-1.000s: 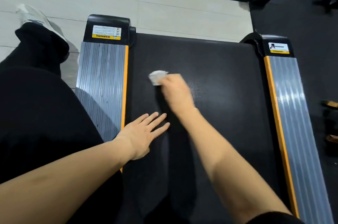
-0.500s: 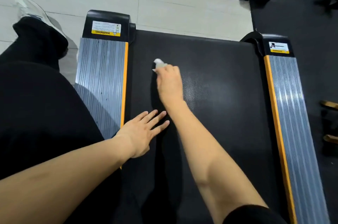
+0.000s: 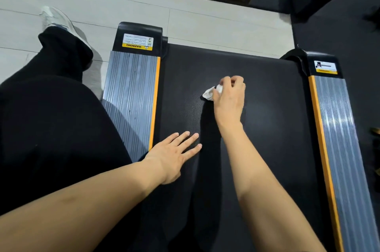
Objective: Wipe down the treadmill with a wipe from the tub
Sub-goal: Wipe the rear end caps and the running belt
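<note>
The right hand (image 3: 229,98) curls round a crumpled white wipe (image 3: 211,92), pressing it on the treadmill belt (image 3: 267,128) toward twelve o'clock; the left hand (image 3: 174,153) lies flat, fingers spread, at seven o'clock from it.

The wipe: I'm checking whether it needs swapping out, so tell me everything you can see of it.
The wipe is a small white sheet, crumpled into a wad, looking like thin damp cloth or paper. The right hand grips it with curled fingers, hiding most of it; only a bunched corner pokes out on the hand's left. It lies against the black treadmill belt, towards the far end. Dirt on it cannot be judged.
</note>
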{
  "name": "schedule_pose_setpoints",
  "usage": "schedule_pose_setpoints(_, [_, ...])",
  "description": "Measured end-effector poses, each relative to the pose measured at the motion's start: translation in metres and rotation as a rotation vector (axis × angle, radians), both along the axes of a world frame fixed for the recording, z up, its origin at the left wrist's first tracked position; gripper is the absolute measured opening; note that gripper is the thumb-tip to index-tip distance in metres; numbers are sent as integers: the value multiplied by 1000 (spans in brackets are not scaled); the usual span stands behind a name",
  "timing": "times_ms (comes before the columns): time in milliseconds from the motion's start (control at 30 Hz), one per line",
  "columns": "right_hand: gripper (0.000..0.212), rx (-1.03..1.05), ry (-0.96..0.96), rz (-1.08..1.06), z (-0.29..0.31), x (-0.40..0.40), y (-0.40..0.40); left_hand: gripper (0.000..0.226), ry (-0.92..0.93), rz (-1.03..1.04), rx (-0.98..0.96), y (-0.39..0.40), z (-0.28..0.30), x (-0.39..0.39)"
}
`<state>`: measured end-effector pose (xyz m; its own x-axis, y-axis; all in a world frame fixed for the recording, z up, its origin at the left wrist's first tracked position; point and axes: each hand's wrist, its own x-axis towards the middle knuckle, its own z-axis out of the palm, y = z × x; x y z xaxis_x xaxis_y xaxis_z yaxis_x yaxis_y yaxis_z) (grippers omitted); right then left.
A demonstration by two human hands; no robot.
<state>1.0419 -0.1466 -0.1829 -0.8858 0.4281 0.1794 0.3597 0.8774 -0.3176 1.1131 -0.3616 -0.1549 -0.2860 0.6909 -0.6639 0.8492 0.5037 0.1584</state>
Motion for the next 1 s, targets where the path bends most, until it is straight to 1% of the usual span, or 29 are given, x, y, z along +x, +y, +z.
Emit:
schedule_pose_setpoints(33, [17, 86, 24, -49, -7, 6, -5, 89, -3, 1, 2, 1, 0, 0])
schedule_pose_setpoints(67, [18, 119, 51, -91, -11, 11, -10, 89, -3, 3, 3, 1, 0, -1])
schedule_pose_setpoints(133, [30, 107, 58, -128, -15, 18, -21, 89, -12, 9, 7, 1, 0, -1])
schedule_pose_setpoints(200, [38, 106, -5, -78, -16, 21, -26, 89, -19, 16, 13, 1, 0, -1])
schedule_pose_setpoints(233, [34, 111, -15, -31, -16, 20, -23, 89, -16, 13, 12, 1, 1, -1])
schedule_pose_setpoints(300, [22, 62, -40, 41, -10, 14, -12, 89, -21, 15, 13, 0, 2, -1])
schedule_pose_setpoints(333, [20, 7, -63, 55, -5, 10, -6, 88, -23, 21, 16, 0, 2, -1])
schedule_pose_setpoints(433, [25, -75, -63, 51, 7, -1, 11, 87, -27, 27, 19, 1, 2, -1])
schedule_pose_setpoints(467, [27, -84, -34, 17, 9, -1, 19, 86, -29, 32, 24, 1, 2, -1])
schedule_pose_setpoints(533, [28, -113, 20, -121, 9, 2, 35, 84, -28, 38, 31, 1, 3, -1])
schedule_pose_setpoints(600, [26, -133, -46, -254, 7, 4, 31, 84, -35, 39, 38, 1, 3, -1])
schedule_pose_setpoints(633, [25, -145, -65, -255, 7, 2, 17, 85, -33, 38, 35, 2, 2, 0])
schedule_pose_setpoints(667, [22, -177, -63, -184, 8, -2, -4, 85, -26, 38, 32, 2, 1, 0])
schedule_pose_setpoints(700, [21, -215, -64, -54, 8, -7, -30, 85, -22, 38, 32, 3, 0, 0])
schedule_pose_setpoints(767, [19, -217, -63, 293, 6, -7, -91, 82, -14, 18, 21, 4, 2, -1])
schedule_pose_setpoints(800, [20, -197, -70, 428, 3, -5, -111, 80, -4, -1, 8, 5, 3, -2])
schedule_pose_setpoints(833, [21, -179, -71, 516, 1, -4, -119, 78, 0, -12, 2, 5, 5, -2])
schedule_pose_setpoints(867, [23, -152, -64, 576, -2, -5, -109, 79, -3, -6, 8, 4, 7, -2])
schedule_pose_setpoints(900, [25, -103, -48, 598, -4, -8, -88, 81, -2, 9, 19, 4, 8, -2])
schedule_pose_setpoints(933, [25, -58, -54, 554, -4, -7, -60, 82, 1, 18, 32, 3, 7, -2])
schedule_pose_setpoints(967, [26, -32, -66, 449, -3, -4, -26, 83, 0, 24, 45, 3, 6, -2])
schedule_pose_setpoints(1000, [27, -14, -69, 286, -1, 3, 13, 83, 0, 30, 55, 3, 5, -1])
